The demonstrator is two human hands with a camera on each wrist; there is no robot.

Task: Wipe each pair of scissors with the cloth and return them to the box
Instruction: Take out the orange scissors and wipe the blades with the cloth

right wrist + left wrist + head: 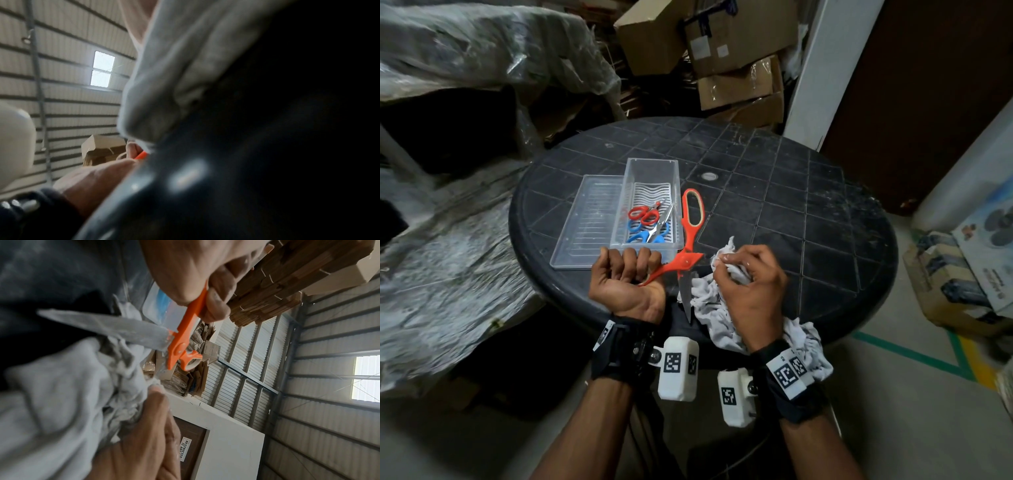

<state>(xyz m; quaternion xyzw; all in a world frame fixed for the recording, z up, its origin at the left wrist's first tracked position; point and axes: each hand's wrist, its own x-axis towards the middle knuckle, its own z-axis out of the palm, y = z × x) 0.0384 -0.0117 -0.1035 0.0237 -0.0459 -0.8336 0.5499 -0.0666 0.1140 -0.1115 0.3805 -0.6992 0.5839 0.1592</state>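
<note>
Large orange-handled scissors (690, 240) are spread wide over the round black table (808, 212). My left hand (628, 274) grips one handle loop (191, 311), palm up; the other loop points away toward the box. One steel blade (686, 294) points back at me, its flat side showing as the blade (107, 327) in the left wrist view. My right hand (746, 277) holds a bunched white cloth (714, 305) just right of that blade; the cloth (61, 394) lies against it. The clear plastic box (650, 205) holds small red scissors (643, 214) and blue scissors (647, 234).
The box's clear lid (589, 222) lies flat to its left. Cardboard cartons (722, 51) are stacked behind the table, plastic-wrapped bundles (465, 61) to the left, more boxes (962, 274) on the floor at right. The right wrist view is mostly blocked by cloth (185, 65) and the dark table edge.
</note>
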